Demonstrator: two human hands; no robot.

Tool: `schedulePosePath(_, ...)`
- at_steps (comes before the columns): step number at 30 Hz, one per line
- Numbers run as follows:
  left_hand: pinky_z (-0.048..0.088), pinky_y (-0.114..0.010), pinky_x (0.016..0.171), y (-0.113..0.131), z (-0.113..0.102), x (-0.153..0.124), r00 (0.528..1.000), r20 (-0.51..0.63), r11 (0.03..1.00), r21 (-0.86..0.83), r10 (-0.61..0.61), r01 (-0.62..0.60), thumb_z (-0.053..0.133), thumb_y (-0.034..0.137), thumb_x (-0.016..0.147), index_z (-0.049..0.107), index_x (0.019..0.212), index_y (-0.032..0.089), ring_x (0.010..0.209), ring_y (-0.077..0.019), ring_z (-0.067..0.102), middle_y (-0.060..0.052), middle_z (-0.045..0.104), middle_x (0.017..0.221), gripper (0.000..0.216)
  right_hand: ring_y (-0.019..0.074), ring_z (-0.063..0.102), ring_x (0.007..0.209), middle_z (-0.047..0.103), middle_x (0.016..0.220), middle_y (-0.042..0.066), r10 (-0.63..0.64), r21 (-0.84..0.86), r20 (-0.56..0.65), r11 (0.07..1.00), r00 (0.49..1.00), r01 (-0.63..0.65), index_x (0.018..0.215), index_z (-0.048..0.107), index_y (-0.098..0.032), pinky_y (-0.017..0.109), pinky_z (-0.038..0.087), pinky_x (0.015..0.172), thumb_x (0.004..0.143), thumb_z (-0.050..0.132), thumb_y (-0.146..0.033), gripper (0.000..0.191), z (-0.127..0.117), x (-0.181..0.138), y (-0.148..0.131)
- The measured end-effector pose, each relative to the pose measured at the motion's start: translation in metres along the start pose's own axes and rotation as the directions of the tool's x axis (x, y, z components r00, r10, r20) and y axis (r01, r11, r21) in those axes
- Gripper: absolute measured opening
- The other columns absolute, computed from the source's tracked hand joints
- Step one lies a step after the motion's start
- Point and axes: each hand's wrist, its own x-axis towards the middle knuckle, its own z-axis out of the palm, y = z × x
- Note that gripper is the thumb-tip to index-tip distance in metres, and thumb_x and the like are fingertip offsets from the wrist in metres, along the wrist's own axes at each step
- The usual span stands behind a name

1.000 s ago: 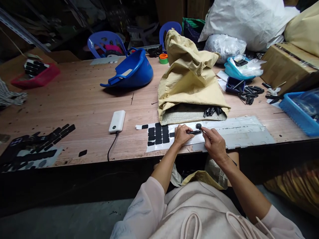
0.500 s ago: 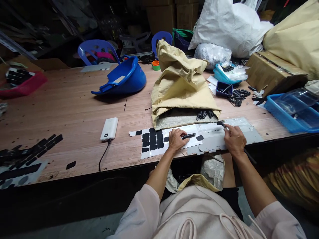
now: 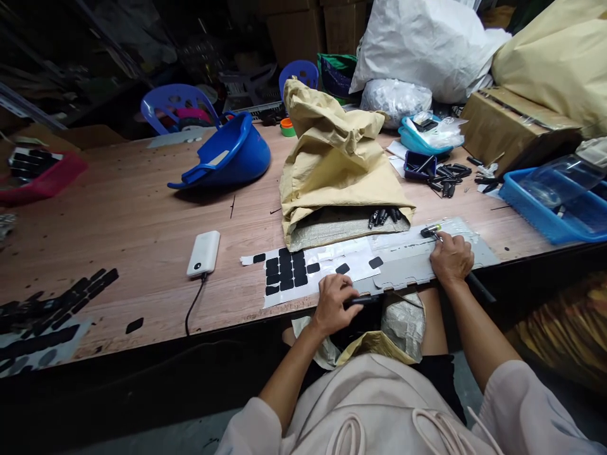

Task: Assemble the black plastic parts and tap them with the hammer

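Left hand (image 3: 333,304) is curled tight on a slim black part (image 3: 363,299), just off the table (image 3: 142,208) front edge. Right hand (image 3: 450,258) is clenched round a tool (image 3: 478,288), its tip resting on the grey sheet (image 3: 408,268).

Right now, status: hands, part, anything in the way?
Left hand grips black part at table edge. Right hand holds tool over grey sheet. Sack lies just behind.
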Motion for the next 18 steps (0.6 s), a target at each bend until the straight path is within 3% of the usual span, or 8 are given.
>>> schedulePosePath(3,0.041,-0.051,0.106,0.005,0.008,-0.022,0.997,-0.046,0.998,0.023,0.068,-0.067,0.087,0.028,0.075,0.078,0.1,0.028,0.118,-0.0316,0.056,-0.008,0.068,0.124,0.027,0.0248,0.048,0.092,0.063,0.105,0.014,-0.005,0.001,-0.007,1.0,1.0,0.005,0.126,0.075,-0.021,0.035,0.028,0.072,0.099,0.053,-0.028,0.035,0.002,-0.001,0.001)
schedulePosePath(6,0.044,-0.048,0.102,0.011,0.011,-0.005,0.984,-0.155,0.997,0.017,0.083,-0.082,0.083,0.03,0.081,0.077,0.107,0.025,0.114,-0.0297,0.058,-0.009,0.071,0.117,0.027,0.0253,0.047,0.091,0.062,0.104,0.014,-0.015,0.011,-0.02,1.0,1.0,0.016,0.126,0.074,-0.021,0.036,0.029,0.073,0.098,0.053,-0.027,0.035,0.004,-0.001,0.002)
schedulePosePath(11,0.05,-0.038,0.092,0.017,0.008,0.099,0.967,-0.233,0.994,-0.047,-0.106,0.098,0.07,0.028,0.093,0.077,0.104,0.022,0.101,-0.0237,0.063,-0.007,0.073,0.101,0.014,0.026,0.047,0.091,0.062,0.104,0.015,-0.024,0.03,-0.036,0.999,0.999,0.025,0.125,0.074,-0.021,0.036,0.029,0.072,0.098,0.053,-0.027,0.035,0.006,-0.002,0.003)
schedulePosePath(15,0.051,-0.032,0.089,0.02,0.011,0.186,0.929,-0.16,0.943,-0.039,-0.333,0.331,0.066,0.027,0.095,0.078,0.11,0.019,0.102,-0.0229,0.067,-0.009,0.074,0.107,0.021,0.0256,0.047,0.091,0.063,0.103,0.014,-0.032,0.034,-0.041,0.999,0.999,0.034,0.123,0.075,-0.02,0.036,0.025,0.071,0.099,0.052,-0.027,0.034,0.007,-0.003,0.004)
schedulePosePath(18,0.051,-0.031,0.088,0.022,0.017,0.222,0.911,-0.093,0.912,0.049,-0.401,0.407,0.071,0.03,0.091,0.078,0.115,0.018,0.111,-0.0256,0.067,-0.012,0.074,0.118,0.028,0.0253,0.047,0.09,0.063,0.102,0.014,-0.04,0.031,-0.041,0.999,0.998,0.041,0.123,0.075,-0.019,0.036,0.025,0.071,0.099,0.051,-0.027,0.034,0.007,-0.003,0.004)
